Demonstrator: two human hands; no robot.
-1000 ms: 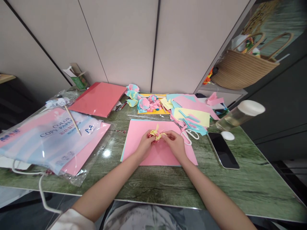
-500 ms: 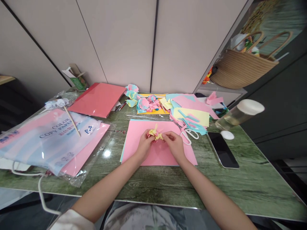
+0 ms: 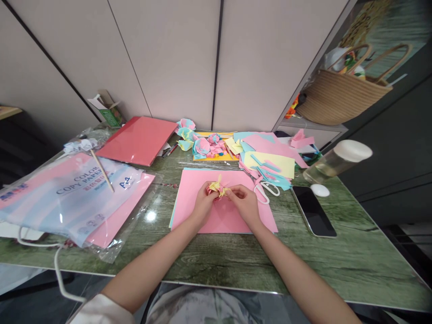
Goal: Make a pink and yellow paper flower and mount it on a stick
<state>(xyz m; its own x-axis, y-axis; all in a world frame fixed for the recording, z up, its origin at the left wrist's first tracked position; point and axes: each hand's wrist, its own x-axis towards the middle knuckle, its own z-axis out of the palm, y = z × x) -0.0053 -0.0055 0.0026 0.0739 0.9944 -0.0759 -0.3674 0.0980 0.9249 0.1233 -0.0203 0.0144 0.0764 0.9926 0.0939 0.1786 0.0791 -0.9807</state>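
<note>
Between my hands is a small yellow and pink paper flower (image 3: 217, 188), held over a stack of pink paper sheets (image 3: 232, 220). My left hand (image 3: 203, 200) is closed around its left side, with the fingers partly hidden. On the right, my right hand (image 3: 243, 202) pinches a yellow petal between thumb and fingertips. White-handled scissors (image 3: 265, 197) lie just past my right hand, on the corner of the stack. Thin wires (image 3: 205, 165) run along the table behind the sheets.
Finished paper flowers (image 3: 201, 147) and paper scraps (image 3: 270, 163) lie at the back. To the left are a red folder (image 3: 137, 140) and a plastic bag of colour copy paper (image 3: 77, 198). A phone (image 3: 313, 211) and a clear bottle (image 3: 332, 164) occupy the right side.
My right hand's fingers have shifted slightly left, closer in on the yellow petal. My left hand stays in place around the flower.
</note>
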